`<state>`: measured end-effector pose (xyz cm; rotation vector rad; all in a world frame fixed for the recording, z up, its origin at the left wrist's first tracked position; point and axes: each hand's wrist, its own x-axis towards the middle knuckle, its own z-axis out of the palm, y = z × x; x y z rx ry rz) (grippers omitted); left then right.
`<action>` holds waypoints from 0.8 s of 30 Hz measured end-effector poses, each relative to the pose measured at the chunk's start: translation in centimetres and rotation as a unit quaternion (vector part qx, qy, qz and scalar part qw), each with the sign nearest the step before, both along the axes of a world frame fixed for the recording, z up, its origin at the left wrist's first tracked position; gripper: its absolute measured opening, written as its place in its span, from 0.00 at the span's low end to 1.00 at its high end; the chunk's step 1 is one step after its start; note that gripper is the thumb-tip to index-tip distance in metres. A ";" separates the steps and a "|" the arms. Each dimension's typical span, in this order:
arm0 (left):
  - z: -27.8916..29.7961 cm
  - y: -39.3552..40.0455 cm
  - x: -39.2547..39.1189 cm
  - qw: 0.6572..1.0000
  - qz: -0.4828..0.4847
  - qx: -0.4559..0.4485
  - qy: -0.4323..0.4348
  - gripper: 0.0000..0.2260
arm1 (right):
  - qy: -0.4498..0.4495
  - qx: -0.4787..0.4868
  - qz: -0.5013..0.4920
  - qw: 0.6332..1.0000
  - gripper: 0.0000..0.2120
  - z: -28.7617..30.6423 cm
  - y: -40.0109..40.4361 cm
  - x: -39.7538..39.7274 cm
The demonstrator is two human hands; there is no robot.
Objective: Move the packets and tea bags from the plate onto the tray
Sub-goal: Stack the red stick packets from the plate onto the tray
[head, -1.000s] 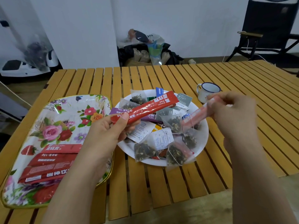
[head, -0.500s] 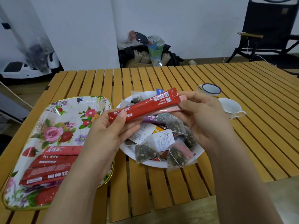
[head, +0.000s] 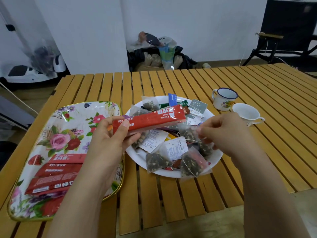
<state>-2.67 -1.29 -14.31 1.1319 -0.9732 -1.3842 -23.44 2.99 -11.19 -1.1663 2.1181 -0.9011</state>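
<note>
My left hand (head: pixel 106 143) is shut on two red stick packets (head: pixel 154 120), stacked and held level above the left side of the white plate (head: pixel 216 158). The plate holds several mesh tea bags (head: pixel 157 160) and small flat packets. My right hand (head: pixel 228 133) hovers low over the plate's right side. Its fingers are loosely curled, the tips touch a tea bag, and it lifts nothing. The floral tray (head: pixel 72 121) lies left of the plate. Several red stick packets (head: pixel 56 176) lie in a row on its near half, partly hidden by my left forearm.
An enamel mug (head: pixel 223 98) and a white cup (head: pixel 246 114) stand on the slatted wooden table (head: pixel 171 200), right of the plate. Bags (head: pixel 157 52) are piled on the floor behind the table. A dark folding chair (head: pixel 288 31) stands at the far right.
My right hand brought a second red packet under the one in my left hand, let go of it, and dropped back toward the plate. My left hand now holds both.
</note>
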 end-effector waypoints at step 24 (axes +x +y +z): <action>-0.3 -0.3 0.5 0.999 0.030 0.032 -0.013 0.06 | -0.008 0.101 0.012 0.995 0.08 -0.1 -0.5 0.7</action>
